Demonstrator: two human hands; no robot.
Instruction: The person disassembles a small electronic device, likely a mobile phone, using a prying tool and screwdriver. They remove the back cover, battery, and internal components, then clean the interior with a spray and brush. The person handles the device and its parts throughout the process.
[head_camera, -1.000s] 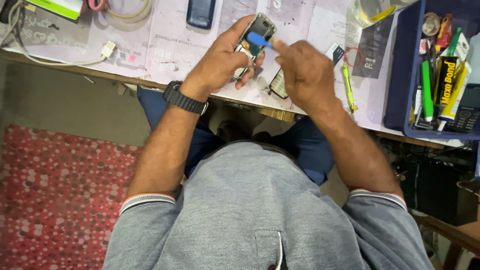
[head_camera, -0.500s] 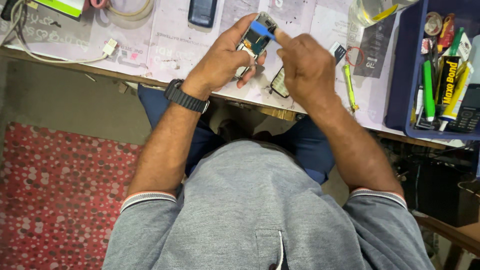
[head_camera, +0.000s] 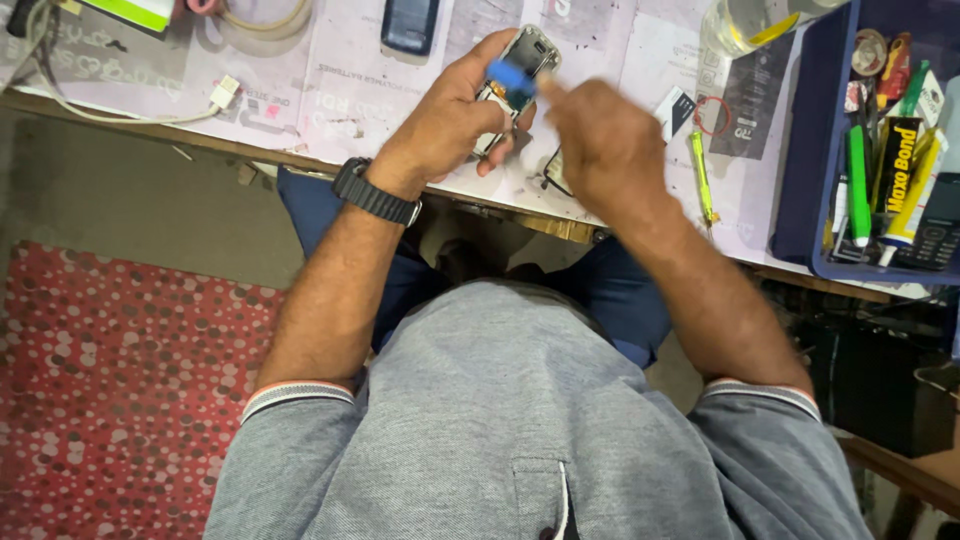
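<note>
While your left hand wraps its fingers around the opened mobile phone and holds it tilted above the paper-covered workbench, your right hand pinches a small blue tool against the phone's exposed inside; the hand is blurred, so the tool may be a pry pick, but you cannot tell for sure. A black wristwatch sits on your left wrist. Just beside your right hand lies a yellow-green screwdriver, and a dark phone rests farther up the bench. Well to the right, a blue tray holds pens and tubes.
</note>
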